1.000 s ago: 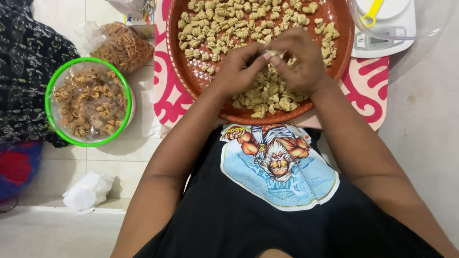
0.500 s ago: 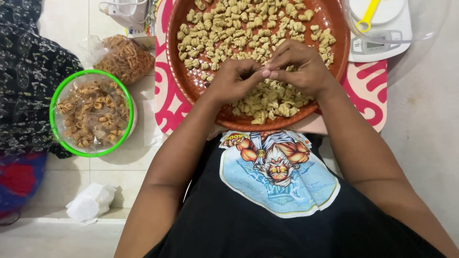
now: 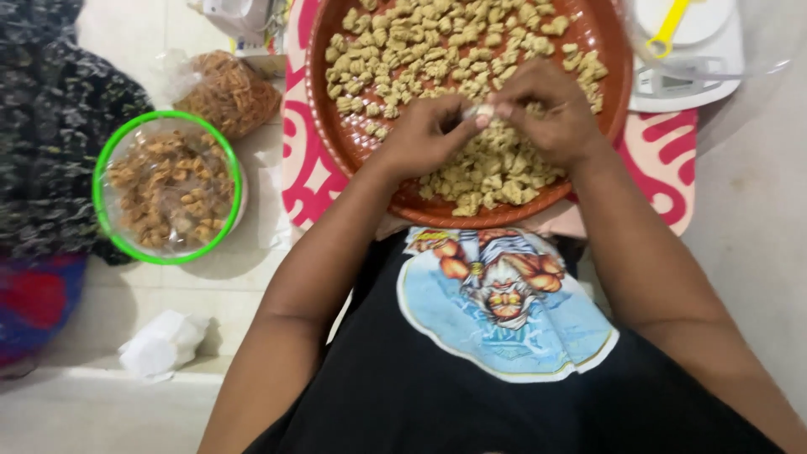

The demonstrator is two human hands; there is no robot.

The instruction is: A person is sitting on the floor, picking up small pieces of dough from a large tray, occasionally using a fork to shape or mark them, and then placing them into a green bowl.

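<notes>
Both hands, left hand (image 3: 424,134) and right hand (image 3: 546,113), pinch 1 pale dough piece (image 3: 483,110) between fingertips above the brown tray (image 3: 336,139) of shaped pieces; shaping seems underway, needing gentle pressure.

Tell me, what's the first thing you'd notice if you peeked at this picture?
The big round reddish-brown tray at the top, heaped with small beige dough pieces, catches the eye first. Over its near half, the left hand and right hand meet, fingers pinching one small pale dough piece between them. To the left on the floor stands a green-rimmed clear bowl of golden-brown fried snacks.
</notes>
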